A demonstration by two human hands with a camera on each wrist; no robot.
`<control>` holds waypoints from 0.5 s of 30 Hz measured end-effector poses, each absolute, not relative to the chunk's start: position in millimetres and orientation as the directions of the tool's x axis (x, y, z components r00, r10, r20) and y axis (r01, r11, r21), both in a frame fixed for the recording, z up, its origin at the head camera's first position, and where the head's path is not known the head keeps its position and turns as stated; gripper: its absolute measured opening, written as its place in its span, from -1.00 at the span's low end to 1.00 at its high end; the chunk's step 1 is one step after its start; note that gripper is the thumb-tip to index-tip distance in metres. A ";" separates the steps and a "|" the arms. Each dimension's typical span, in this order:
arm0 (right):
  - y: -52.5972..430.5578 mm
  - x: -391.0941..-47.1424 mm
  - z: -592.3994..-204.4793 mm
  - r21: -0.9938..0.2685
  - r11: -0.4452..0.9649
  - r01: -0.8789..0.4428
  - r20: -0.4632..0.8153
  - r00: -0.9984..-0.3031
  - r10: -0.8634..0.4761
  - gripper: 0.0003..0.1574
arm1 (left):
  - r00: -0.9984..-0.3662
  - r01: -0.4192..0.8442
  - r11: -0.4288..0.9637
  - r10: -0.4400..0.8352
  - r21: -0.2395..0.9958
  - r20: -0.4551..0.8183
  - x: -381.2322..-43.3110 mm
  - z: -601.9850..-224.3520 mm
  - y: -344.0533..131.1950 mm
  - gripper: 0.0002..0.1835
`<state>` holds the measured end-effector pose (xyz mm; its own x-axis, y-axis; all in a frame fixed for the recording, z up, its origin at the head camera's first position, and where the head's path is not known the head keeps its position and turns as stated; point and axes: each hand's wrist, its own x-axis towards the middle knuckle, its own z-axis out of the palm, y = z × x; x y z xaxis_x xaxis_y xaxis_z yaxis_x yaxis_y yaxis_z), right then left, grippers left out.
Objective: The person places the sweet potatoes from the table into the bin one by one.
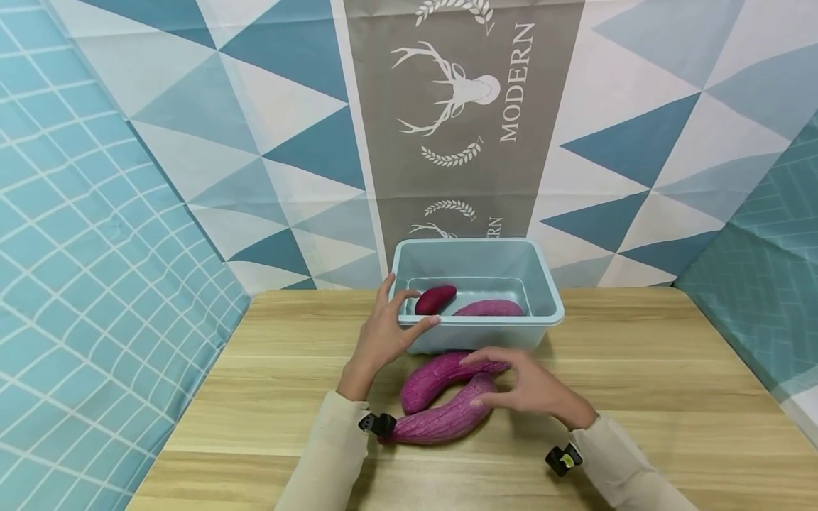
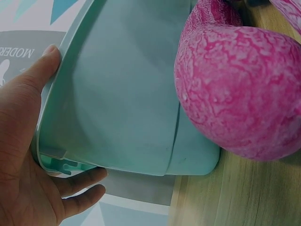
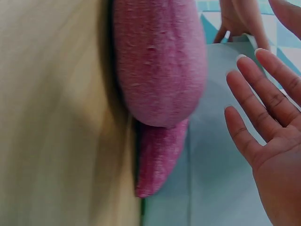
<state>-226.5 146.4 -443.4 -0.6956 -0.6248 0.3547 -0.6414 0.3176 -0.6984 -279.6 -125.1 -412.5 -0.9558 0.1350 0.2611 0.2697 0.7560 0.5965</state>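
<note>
Two long, mottled purple sweet potatoes lie before the bin (image 1: 479, 335): a rear one (image 1: 424, 383) by its front wall and a nearer one (image 1: 441, 424). My left hand (image 1: 382, 328) spreads over the bin's front left corner. Its thumb is at the rim in the left wrist view, with two fingers outside the wall. Inside the bin, one fingertip reaches close to a small dark red sweet potato (image 1: 436, 299); a pinkish one (image 1: 491, 308) lies to its right. My right hand (image 1: 527, 383) hovers over the right ends of the two long ones, fingers spread and holding nothing.
The bin stands near the back of the wooden table (image 1: 639, 397), close to a patterned backdrop (image 1: 473, 163). Blue tiled sheeting (image 1: 115, 284) rises along the left side. Each wrist wears a small black camera, such as the right one (image 1: 564, 460).
</note>
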 end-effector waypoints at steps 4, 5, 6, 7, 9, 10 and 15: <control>145.4 -227.2 -450.8 -0.731 0.329 -0.598 0.286 -0.706 -0.648 -0.39 | -0.955 0.273 0.751 0.137 0.601 0.264 -279.5 -413.4 -125.0 -0.30; 145.3 -227.6 -452.5 -0.737 0.331 -0.589 0.272 -0.707 -0.652 -0.39 | -0.956 0.271 0.751 0.135 0.602 0.262 -279.3 -413.6 -125.0 -0.30; 145.4 -228.2 -454.3 -0.739 0.338 -0.582 0.260 -0.710 -0.655 -0.39 | -0.956 0.270 0.751 0.135 0.603 0.260 -279.1 -413.8 -125.1 -0.31; 145.5 -229.0 -456.2 -0.740 0.343 -0.579 0.252 -0.711 -0.657 -0.39 | -0.957 0.268 0.749 0.134 0.606 0.257 -278.8 -413.9 -125.2 -0.31; 145.7 -230.7 -459.0 -0.744 0.351 -0.569 0.236 -0.715 -0.659 -0.39 | -0.958 0.266 0.748 0.134 0.608 0.255 -278.4 -414.0 -125.3 -0.31; 145.8 -231.6 -460.2 -0.745 0.352 -0.566 0.231 -0.714 -0.660 -0.39 | -0.956 0.270 0.747 0.135 0.607 0.259 -278.4 -414.1 -125.3 -0.31; 146.0 -234.8 -465.3 -0.757 0.351 -0.551 0.212 -0.716 -0.665 -0.39 | -0.953 0.280 0.747 0.140 0.603 0.270 -279.2 -413.2 -125.2 -0.31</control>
